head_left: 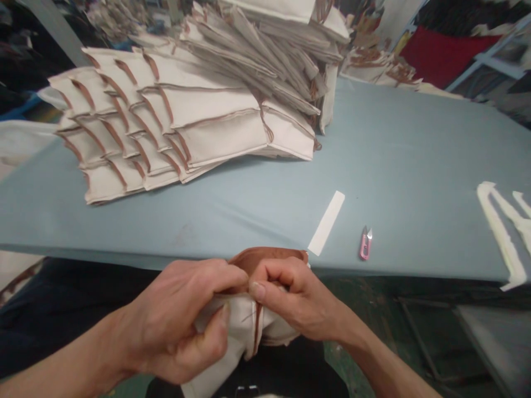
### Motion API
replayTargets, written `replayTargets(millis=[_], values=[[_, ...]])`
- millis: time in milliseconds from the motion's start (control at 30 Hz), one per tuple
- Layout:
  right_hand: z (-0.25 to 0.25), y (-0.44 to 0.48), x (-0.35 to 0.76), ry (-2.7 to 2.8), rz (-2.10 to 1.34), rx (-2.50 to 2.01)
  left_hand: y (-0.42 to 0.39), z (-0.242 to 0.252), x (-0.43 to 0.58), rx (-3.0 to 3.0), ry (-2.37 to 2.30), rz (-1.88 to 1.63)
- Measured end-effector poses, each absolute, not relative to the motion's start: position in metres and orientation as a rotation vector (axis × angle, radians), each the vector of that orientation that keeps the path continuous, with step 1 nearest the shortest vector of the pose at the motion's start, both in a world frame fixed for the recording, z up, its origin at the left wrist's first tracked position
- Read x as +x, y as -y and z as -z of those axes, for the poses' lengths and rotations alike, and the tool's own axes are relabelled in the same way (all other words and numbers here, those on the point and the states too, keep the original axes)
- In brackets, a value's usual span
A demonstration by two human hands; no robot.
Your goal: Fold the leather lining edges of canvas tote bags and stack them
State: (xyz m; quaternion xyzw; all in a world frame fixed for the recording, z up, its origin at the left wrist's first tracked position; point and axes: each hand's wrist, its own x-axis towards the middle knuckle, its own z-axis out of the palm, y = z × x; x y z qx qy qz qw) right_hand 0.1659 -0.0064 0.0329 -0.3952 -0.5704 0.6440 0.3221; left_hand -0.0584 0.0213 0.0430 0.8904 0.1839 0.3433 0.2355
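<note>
A cream fabric piece with brown edging [238, 323] hangs over my lap at the front edge of the table. My left hand [182, 315] grips its upper edge from the left, fingers curled. From the right, my right hand [290, 298] pinches the same edge close to the brown-trimmed seam, thumb on top. The two hands nearly meet there. Behind them a brown panel [269, 254] of the piece rises against the table edge. The fingertips partly cover the spot being held.
Stacked cream fabric pieces with brown trim [219, 130] fill the table's back left, with grey folded ones [265, 55] beside them. Nearer lie a white strip [327, 223] and pink thread snips [365, 243], points facing away. White strips [504, 232] lie at the right edge of the blue-green table [415, 166].
</note>
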Motion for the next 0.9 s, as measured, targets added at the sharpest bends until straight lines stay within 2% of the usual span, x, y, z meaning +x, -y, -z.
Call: replayTargets(millis=[200,333,467,567,767,900], values=[[-0.039,0.009,0.167,1.792,-1.284,-0.983,-0.025,-0.050,-0.062,2.274,-0.684,-0.604],[-0.041,0.013,0.159,1.657,-1.395,-0.933,-0.037,-0.044,-0.060,2.140,-0.590,-0.465],[-0.038,0.017,0.153,1.449,-1.552,-0.900,-0.043,-0.032,-0.057,2.213,-0.452,-0.671],[-0.034,0.016,0.155,1.441,-1.499,-0.904,-0.044,-0.036,-0.055,2.341,-0.432,-0.826],[-0.037,0.011,0.166,1.773,-1.228,-0.960,-0.055,-0.068,-0.060,2.131,-0.634,-0.405],[-0.041,0.011,0.167,1.890,-1.103,-1.004,-0.062,-0.075,-0.062,2.049,-0.601,-0.207]])
